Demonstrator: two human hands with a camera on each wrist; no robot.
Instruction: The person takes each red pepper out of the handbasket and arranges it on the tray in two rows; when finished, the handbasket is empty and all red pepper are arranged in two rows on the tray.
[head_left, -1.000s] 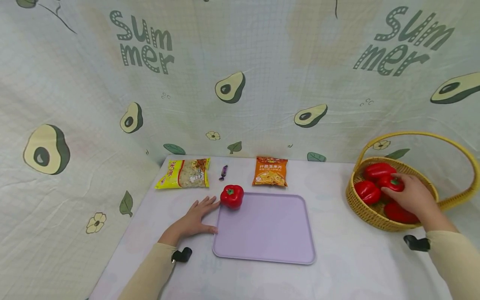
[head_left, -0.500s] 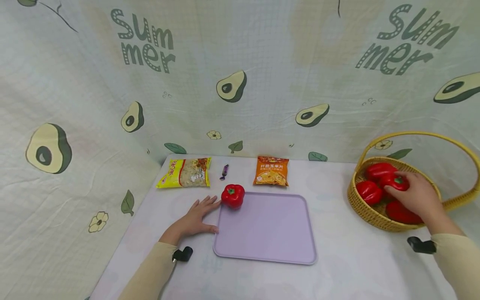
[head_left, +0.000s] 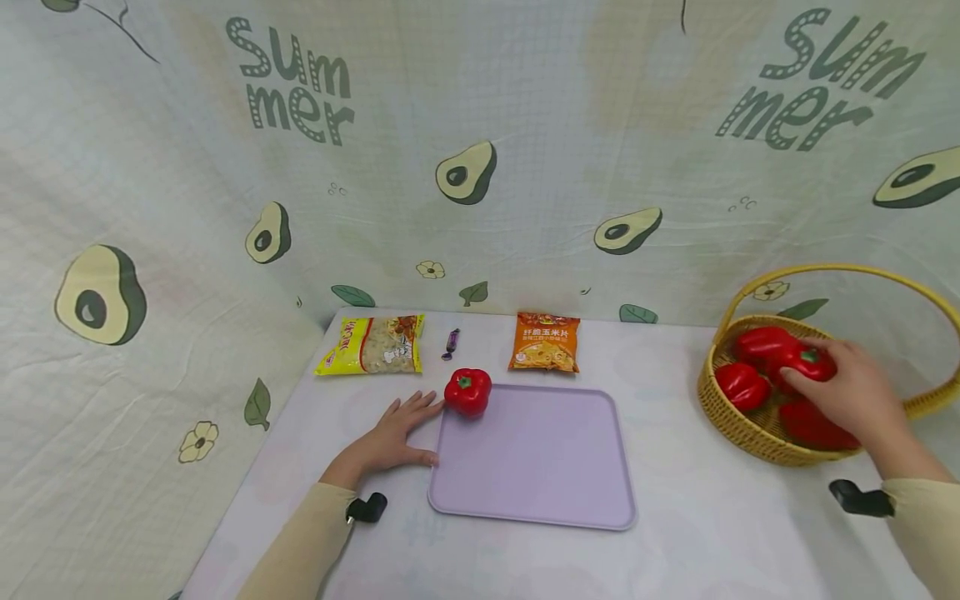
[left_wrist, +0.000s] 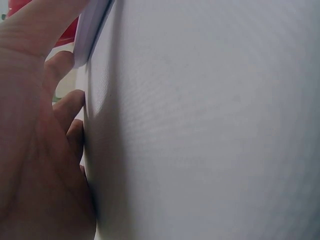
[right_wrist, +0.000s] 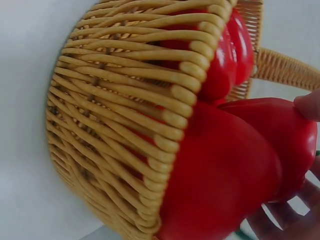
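My right hand (head_left: 857, 390) grips a red bell pepper (head_left: 816, 364) inside the wicker basket (head_left: 738, 429), thumb on one side and fingers on the other. In the right wrist view, this held pepper (right_wrist: 275, 127) shows behind a larger red pepper (right_wrist: 215, 172) near the basket rim. Other red bell peppers (head_left: 742, 386) lie around it. My left hand (head_left: 390, 437) rests flat on the table with fingers spread, thumb and fingertips at the left edge of a lilac tray (head_left: 532, 467). A single red bell pepper (head_left: 468, 393) stands on the tray's far left corner, beside those fingertips.
Behind the tray lie a yellow snack bag (head_left: 372, 345), a small purple wrapped candy (head_left: 451, 343) and an orange chip bag (head_left: 544, 342). The basket's tall handle (head_left: 847, 268) arches over its right side. A printed cloth (head_left: 540, 108) hangs at the back and left.
My right hand has shifted slightly right and towards me within the basket, bringing the gripped bell pepper along. The left hand, tray and its pepper stay put.
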